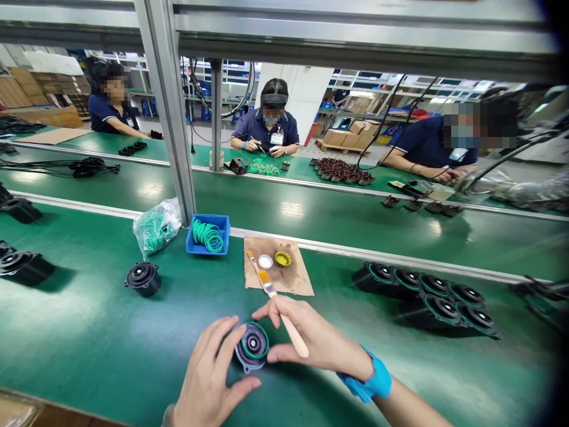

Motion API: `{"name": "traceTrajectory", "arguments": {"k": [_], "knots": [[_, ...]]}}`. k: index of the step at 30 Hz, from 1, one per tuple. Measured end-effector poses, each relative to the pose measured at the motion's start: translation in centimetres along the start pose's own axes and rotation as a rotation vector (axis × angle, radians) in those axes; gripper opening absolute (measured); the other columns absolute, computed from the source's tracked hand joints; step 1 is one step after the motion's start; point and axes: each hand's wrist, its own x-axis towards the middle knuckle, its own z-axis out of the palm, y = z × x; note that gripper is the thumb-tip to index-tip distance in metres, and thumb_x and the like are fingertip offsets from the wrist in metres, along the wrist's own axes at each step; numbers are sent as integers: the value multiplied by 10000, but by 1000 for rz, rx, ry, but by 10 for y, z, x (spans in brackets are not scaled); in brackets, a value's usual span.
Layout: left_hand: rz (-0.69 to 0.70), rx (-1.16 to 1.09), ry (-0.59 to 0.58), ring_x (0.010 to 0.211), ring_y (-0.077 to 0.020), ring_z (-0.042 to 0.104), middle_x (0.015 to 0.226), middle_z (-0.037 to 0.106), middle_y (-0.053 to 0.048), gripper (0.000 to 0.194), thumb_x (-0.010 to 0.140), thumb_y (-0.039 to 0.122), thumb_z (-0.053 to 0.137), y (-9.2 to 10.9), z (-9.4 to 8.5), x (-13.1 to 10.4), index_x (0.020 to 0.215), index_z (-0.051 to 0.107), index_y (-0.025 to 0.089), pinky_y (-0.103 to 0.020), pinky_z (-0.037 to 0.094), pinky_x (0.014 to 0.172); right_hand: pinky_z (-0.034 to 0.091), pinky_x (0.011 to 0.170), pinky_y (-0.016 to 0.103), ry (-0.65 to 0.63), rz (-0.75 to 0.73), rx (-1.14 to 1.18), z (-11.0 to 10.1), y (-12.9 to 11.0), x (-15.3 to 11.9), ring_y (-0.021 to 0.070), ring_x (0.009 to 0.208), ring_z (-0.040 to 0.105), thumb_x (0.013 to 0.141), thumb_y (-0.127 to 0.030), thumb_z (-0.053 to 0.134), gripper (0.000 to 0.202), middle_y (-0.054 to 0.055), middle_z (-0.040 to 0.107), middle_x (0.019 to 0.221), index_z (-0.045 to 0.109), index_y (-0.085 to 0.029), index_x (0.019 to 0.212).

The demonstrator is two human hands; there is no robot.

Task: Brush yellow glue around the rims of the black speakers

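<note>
A round black part (252,347) with a green ring on its rim sits on the green bench (89,344) near me. My left hand (210,379) cups its left side with fingers and thumb. My right hand (311,335) touches its right side and upper edge and also holds a small brush (278,305) with a pale wooden handle, bristles pointing away from me. A blue band (371,382) wraps my right wrist.
A brown card (296,279) carries a white cap (265,261) and a yellow cap (283,258). A blue tray (208,235) holds green rings; a bag (155,228) holds more. Several ringed black parts (431,299) lie right, one (143,278) left. Three people work across the belt.
</note>
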Motion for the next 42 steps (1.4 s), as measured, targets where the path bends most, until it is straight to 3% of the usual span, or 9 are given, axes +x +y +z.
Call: {"name": "traceTrajectory", "arguments": {"k": [7, 15, 23, 27, 30, 33, 35, 38, 42], "knots": [[142, 69, 126, 932, -220, 705, 998, 716, -132, 424, 890, 523, 579, -6, -1, 14, 1032, 615, 125, -281, 592, 798, 468, 749, 334, 192, -247, -280, 28, 16, -18, 198, 831, 624, 847, -500, 662, 348, 63, 693, 915, 527, -200, 963], [147, 133, 261, 1006, -218, 704, 1047, 724, -173, 208, 948, 262, 552, -5, 27, -11, 1025, 646, 93, -228, 564, 875, 528, 699, 369, 457, -574, -600, 46, 22, -28, 187, 725, 680, 912, -158, 597, 17, 84, 743, 819, 594, -172, 902], [-167, -11, 238, 1061, -219, 681, 1277, 635, -136, 352, 919, 84, 520, 19, 51, -38, 1248, 580, 196, -254, 600, 837, 558, 735, 347, 401, -617, -632, 62, 36, -46, 169, 700, 689, 911, -56, 516, 261, 98, 749, 924, 590, -175, 690], [-120, -43, 254, 1147, -239, 636, 1361, 570, -141, 372, 890, 48, 545, 21, 45, -34, 1233, 603, 179, -274, 592, 871, 552, 737, 315, 350, -640, -517, 68, 34, -45, 148, 732, 675, 926, -79, 490, 262, 63, 746, 915, 558, -199, 703], [-10, -125, 217, 1213, -249, 591, 1495, 427, -68, 354, 818, -39, 588, 17, 32, -26, 1023, 691, 231, -306, 573, 926, 548, 806, 302, 474, -510, -190, 54, 27, -40, 141, 857, 675, 925, -103, 518, 149, 30, 738, 955, 504, -216, 828], [-137, -251, 148, 1168, -233, 618, 1376, 525, -75, 197, 844, 54, 617, 14, 24, -19, 916, 673, 228, -354, 567, 942, 544, 797, 279, 657, -182, 136, 16, 23, -36, 144, 917, 660, 961, -220, 514, 12, 40, 713, 1009, 510, -232, 962], [-279, -226, 129, 1094, -259, 646, 1253, 569, -131, 204, 832, 260, 698, 14, 23, -13, 1015, 628, 206, -386, 597, 867, 536, 696, 263, 707, -8, 297, -14, 25, -34, 148, 794, 650, 1004, -374, 428, 201, 63, 706, 918, 545, -218, 1055], [-348, -83, 65, 966, -308, 665, 1117, 583, -173, 691, 700, 536, 774, 16, 26, 0, 1215, 518, 151, -439, 617, 729, 422, 477, 218, 712, 163, 465, -53, 33, -27, 128, 519, 523, 994, -568, 315, 492, 3, 603, 610, 494, -203, 1271], [-292, -125, -77, 1008, -294, 656, 1147, 603, -146, 672, 778, 392, 716, 15, 25, 18, 1342, 402, 207, -435, 603, 783, 280, 405, 200, 701, 290, 271, -80, 53, -6, 91, 424, 360, 925, -714, 273, 702, -36, 434, 518, 572, -163, 1242]]}}
